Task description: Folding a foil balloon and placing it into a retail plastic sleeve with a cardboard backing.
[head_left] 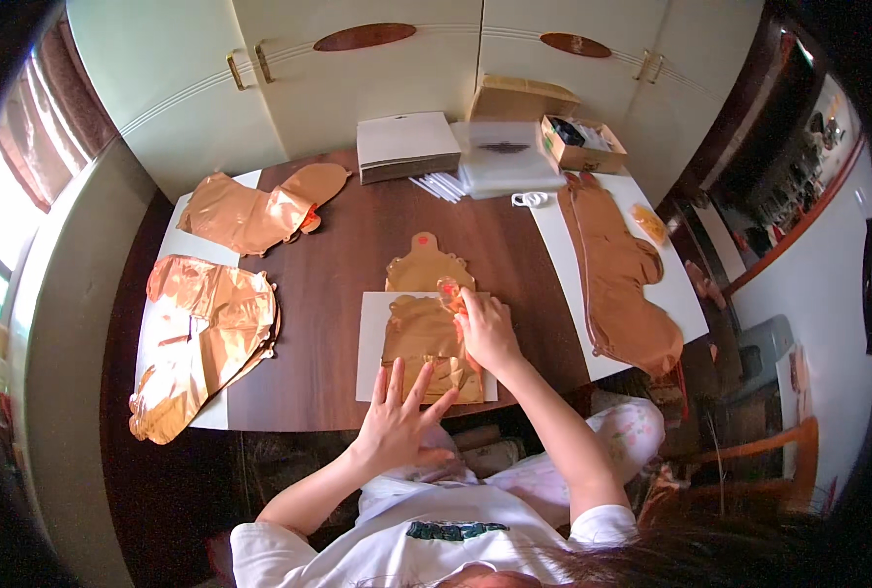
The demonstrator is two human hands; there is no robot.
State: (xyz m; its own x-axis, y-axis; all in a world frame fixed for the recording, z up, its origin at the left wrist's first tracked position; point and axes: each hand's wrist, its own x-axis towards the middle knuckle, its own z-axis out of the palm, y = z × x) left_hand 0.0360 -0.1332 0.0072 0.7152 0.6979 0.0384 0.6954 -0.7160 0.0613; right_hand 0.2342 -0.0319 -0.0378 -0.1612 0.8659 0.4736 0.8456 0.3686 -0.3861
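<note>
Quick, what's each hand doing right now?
Left hand: open, fingers spread over the gold foil's lower edge.
Right hand: fingers bent at its upper right edge; whether they're pinching it, I can't tell.

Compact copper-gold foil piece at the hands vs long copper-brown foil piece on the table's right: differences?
Size: the compact copper-gold foil piece looks much shorter than the long copper-brown foil piece.
Outline: the compact one is roughly rectangular on its card; the long one has wavy sides.
Handling: both hands are at the compact one; neither touches the long one.
Shared: both are shiny foil.
</note>
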